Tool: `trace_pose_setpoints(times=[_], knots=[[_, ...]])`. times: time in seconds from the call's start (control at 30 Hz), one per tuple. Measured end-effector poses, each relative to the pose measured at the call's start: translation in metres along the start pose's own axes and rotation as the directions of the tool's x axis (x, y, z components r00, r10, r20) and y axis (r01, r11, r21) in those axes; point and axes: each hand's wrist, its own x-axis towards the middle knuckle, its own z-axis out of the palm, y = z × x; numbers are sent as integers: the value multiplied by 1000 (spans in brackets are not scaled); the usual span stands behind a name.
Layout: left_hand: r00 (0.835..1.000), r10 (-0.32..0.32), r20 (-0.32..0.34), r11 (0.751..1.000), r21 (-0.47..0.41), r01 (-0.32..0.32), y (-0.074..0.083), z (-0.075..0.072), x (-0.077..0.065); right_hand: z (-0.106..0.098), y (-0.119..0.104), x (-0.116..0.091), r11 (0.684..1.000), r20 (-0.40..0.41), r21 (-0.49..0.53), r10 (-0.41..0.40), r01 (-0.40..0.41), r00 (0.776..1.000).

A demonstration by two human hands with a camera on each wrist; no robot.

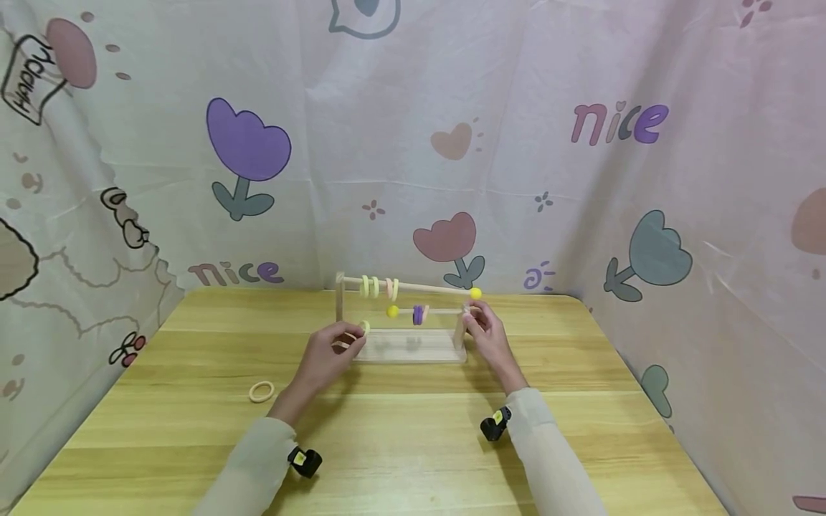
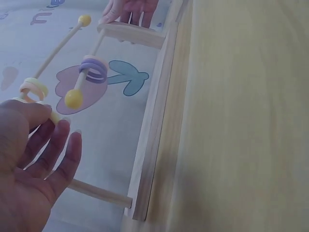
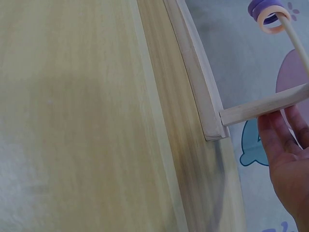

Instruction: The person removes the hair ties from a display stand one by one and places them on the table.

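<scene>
My left hand [image 1: 328,356] pinches a pale yellow-green ring [image 1: 365,327] between thumb and fingertips, in front of a wooden stand [image 1: 413,356]. Most of that ring is hidden by the fingers in the left wrist view. My right hand [image 1: 492,342] grips the stand's right post [image 3: 263,107] near its top. Several yellow-green and peach rings [image 1: 365,287] hang on the upper rod [image 1: 432,288], which ends in a yellow ball [image 1: 475,294]. On the lower rod [image 1: 444,311] are purple rings [image 2: 94,69] and a peach ring [image 3: 273,19]; a yellow ball [image 2: 74,99] caps its left end.
A loose, pale wooden-coloured ring [image 1: 261,392] lies on the table [image 1: 400,451], left of my left forearm. Behind the table's far edge hangs a printed cloth [image 1: 361,143]. Each sleeve cuff carries a small black camera [image 1: 305,461].
</scene>
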Motion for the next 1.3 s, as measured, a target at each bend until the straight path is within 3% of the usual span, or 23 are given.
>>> trace_pose_setpoints(times=[0.4,0.8,1.0,1.3], knots=[[1000,-17,-7,1000,11,17,-9,-5,-16,1,2,0,1000,-7,3,-13,13,1000],[1000,-21,-2,997,70,21,-12,-17,-22,3,1,0,1000,-12,5,-19,19,1000],[999,26,37,996,83,-29,-14,-24,-26,1,0,-1,1000,-12,3,-11,11,1000],[981,182,70,964,186,-192,-27,-57,-46,2,4,0,1000,-22,3,-14,14,1000]])
